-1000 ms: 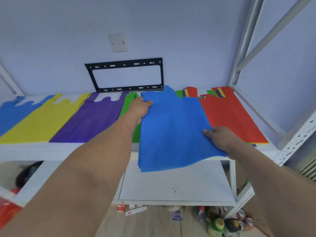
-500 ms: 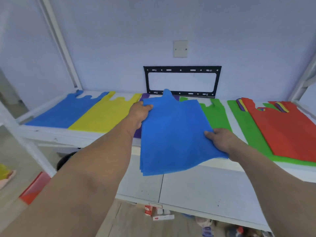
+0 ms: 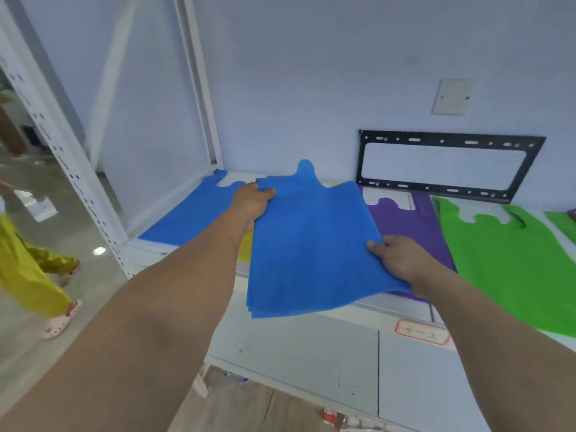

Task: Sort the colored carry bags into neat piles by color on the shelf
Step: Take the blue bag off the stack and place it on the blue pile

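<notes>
Now blue bag stack (image 3: 311, 244), held lengthwise, points handles toward wall (image 3: 311, 73).

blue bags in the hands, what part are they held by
A thin stack of blue fabric carry bags is held by both hands: the left hand grips its upper left edge near the handles, the right hand its right side edge.
</notes>
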